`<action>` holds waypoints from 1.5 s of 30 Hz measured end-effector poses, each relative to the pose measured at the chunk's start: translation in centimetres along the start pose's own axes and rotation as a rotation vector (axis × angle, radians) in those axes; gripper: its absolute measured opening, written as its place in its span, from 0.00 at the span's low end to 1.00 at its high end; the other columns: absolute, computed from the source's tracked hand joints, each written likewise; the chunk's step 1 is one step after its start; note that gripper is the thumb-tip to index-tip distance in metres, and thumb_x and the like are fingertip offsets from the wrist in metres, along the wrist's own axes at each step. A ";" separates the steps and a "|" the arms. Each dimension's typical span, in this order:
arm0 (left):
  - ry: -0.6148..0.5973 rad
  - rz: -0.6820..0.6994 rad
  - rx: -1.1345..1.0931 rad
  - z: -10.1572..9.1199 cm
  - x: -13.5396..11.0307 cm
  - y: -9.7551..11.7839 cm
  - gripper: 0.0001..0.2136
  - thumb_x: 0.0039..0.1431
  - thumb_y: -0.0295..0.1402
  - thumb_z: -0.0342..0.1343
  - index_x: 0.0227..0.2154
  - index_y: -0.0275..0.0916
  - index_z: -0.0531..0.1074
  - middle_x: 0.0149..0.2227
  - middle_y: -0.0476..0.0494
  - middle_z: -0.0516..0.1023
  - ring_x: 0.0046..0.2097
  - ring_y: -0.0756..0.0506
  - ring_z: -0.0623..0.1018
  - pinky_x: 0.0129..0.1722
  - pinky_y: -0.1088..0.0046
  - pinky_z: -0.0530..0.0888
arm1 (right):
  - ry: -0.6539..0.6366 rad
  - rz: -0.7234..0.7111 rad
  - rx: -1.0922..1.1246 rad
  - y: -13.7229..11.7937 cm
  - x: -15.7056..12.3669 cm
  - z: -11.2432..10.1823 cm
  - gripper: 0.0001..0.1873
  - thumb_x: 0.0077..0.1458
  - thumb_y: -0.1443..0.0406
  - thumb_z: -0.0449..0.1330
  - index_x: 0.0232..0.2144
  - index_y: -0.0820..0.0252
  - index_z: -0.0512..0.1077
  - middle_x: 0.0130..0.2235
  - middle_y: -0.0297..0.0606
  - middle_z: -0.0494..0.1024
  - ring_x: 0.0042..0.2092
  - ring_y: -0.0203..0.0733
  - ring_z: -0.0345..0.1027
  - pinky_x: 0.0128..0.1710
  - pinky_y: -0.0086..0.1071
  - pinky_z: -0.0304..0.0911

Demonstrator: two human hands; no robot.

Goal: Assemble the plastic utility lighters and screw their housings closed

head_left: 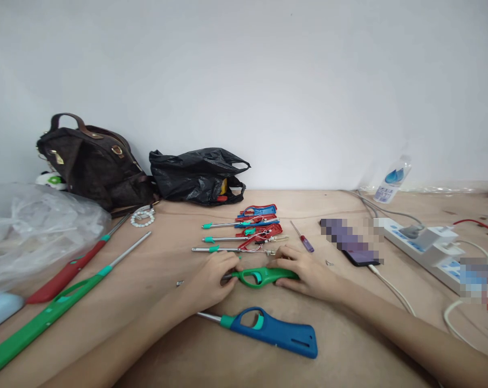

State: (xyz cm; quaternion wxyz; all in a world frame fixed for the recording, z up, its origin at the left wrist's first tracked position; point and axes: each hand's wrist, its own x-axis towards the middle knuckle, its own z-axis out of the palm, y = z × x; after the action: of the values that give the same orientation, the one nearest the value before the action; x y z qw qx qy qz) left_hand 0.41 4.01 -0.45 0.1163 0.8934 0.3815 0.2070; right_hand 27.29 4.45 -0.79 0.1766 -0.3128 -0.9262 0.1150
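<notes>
On wooden table (349, 345) against white wall (268, 81), both hands holding green lighter (263, 276).

The lighter (263, 277) between the hands is green. The lighter (274, 330) nearest the camera is blue with a teal collar. At left lie a long green lighter (45, 318) and a red one (63, 275). The opened lighter shells (260, 221) are red and blue. The handbag (94, 161) is dark brown; the plastic bag (197, 175) is black. The screwdriver (307, 243) has a purple handle. The table (166, 269) is pale tan.
</notes>
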 end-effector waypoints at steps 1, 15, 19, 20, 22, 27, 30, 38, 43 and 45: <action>-0.002 0.004 0.002 0.0 0.0 -0.1 0.08 0.50 0.18 0.51 0.30 0.37 0.68 0.34 0.46 0.72 0.38 0.44 0.72 0.38 0.71 0.67 | 0.000 0.006 0.003 0.0 0.0 0.0 0.18 0.60 0.61 0.56 0.51 0.57 0.69 0.44 0.43 0.69 0.46 0.46 0.63 0.45 0.39 0.63; -0.004 0.255 0.463 0.4 0.0 0.2 0.07 0.58 0.22 0.48 0.28 0.36 0.69 0.31 0.44 0.74 0.34 0.44 0.73 0.33 0.69 0.66 | 0.027 0.157 0.306 0.2 0.4 0.3 0.10 0.58 0.61 0.59 0.41 0.57 0.72 0.43 0.40 0.71 0.47 0.44 0.65 0.48 0.38 0.61; 0.017 0.267 0.466 0.8 0.0 0.0 0.10 0.61 0.22 0.46 0.28 0.36 0.69 0.29 0.44 0.74 0.32 0.44 0.72 0.31 0.69 0.66 | -0.006 0.239 0.358 -0.2 0.6 0.2 0.08 0.55 0.66 0.60 0.39 0.57 0.71 0.43 0.39 0.73 0.46 0.44 0.66 0.46 0.38 0.62; 0.012 0.252 0.452 0.8 0.0 -0.1 0.10 0.61 0.22 0.45 0.27 0.36 0.69 0.29 0.44 0.73 0.31 0.44 0.72 0.30 0.69 0.66 | -0.016 0.251 0.375 -0.1 0.7 0.3 0.09 0.55 0.67 0.60 0.40 0.58 0.71 0.43 0.38 0.73 0.46 0.44 0.66 0.46 0.38 0.62; -0.013 0.191 0.397 0.6 0.1 -0.1 0.10 0.61 0.22 0.45 0.27 0.37 0.68 0.28 0.45 0.73 0.31 0.45 0.72 0.29 0.71 0.66 | -0.023 0.285 0.411 0.0 0.7 0.5 0.13 0.54 0.68 0.60 0.43 0.58 0.69 0.43 0.38 0.74 0.45 0.43 0.67 0.45 0.37 0.62; -0.057 -0.008 0.079 -0.7 0.5 0.6 0.06 0.55 0.21 0.51 0.28 0.38 0.69 0.31 0.48 0.75 0.34 0.46 0.75 0.33 0.73 0.68 | -0.061 0.352 0.416 -0.4 0.7 0.3 0.14 0.50 0.69 0.62 0.41 0.59 0.69 0.43 0.38 0.74 0.45 0.44 0.67 0.43 0.36 0.63; -0.012 -0.052 -0.028 -1.4 0.6 1.1 0.07 0.52 0.20 0.52 0.29 0.39 0.69 0.33 0.49 0.76 0.37 0.46 0.75 0.37 0.72 0.69 | -0.054 0.331 0.334 -1.4 0.8 -0.2 0.12 0.50 0.70 0.62 0.38 0.59 0.68 0.40 0.36 0.74 0.41 0.42 0.67 0.39 0.33 0.62; 0.121 0.038 0.025 -1.2 0.3 1.0 0.10 0.53 0.18 0.50 0.34 0.40 0.67 0.36 0.48 0.75 0.39 0.45 0.75 0.39 0.71 0.70 | -0.039 0.291 0.019 -2.2 0.5 -0.3 0.09 0.56 0.68 0.57 0.41 0.61 0.71 0.36 0.40 0.77 0.36 0.43 0.70 0.33 0.31 0.57; 0.198 0.088 0.046 -1.2 0.0 1.4 0.09 0.56 0.19 0.48 0.34 0.40 0.66 0.36 0.47 0.75 0.40 0.45 0.75 0.40 0.70 0.71 | -0.004 0.261 -0.166 -2.1 0.3 -0.3 0.10 0.56 0.70 0.55 0.41 0.61 0.70 0.34 0.41 0.77 0.34 0.42 0.70 0.32 0.30 0.57; 0.238 0.102 0.057 -1.3 0.0 1.7 0.08 0.57 0.20 0.47 0.34 0.40 0.65 0.37 0.47 0.74 0.41 0.45 0.74 0.41 0.70 0.71 | 0.006 0.232 -0.217 -2.6 0.4 -0.4 0.10 0.56 0.71 0.55 0.42 0.61 0.69 0.36 0.41 0.76 0.35 0.42 0.69 0.32 0.30 0.57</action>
State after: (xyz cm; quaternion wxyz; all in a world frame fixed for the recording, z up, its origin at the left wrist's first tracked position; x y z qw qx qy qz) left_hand 0.91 2.97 1.28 0.0342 0.8836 0.3523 0.3064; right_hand 25.77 2.68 0.56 0.1302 -0.4354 -0.8901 0.0332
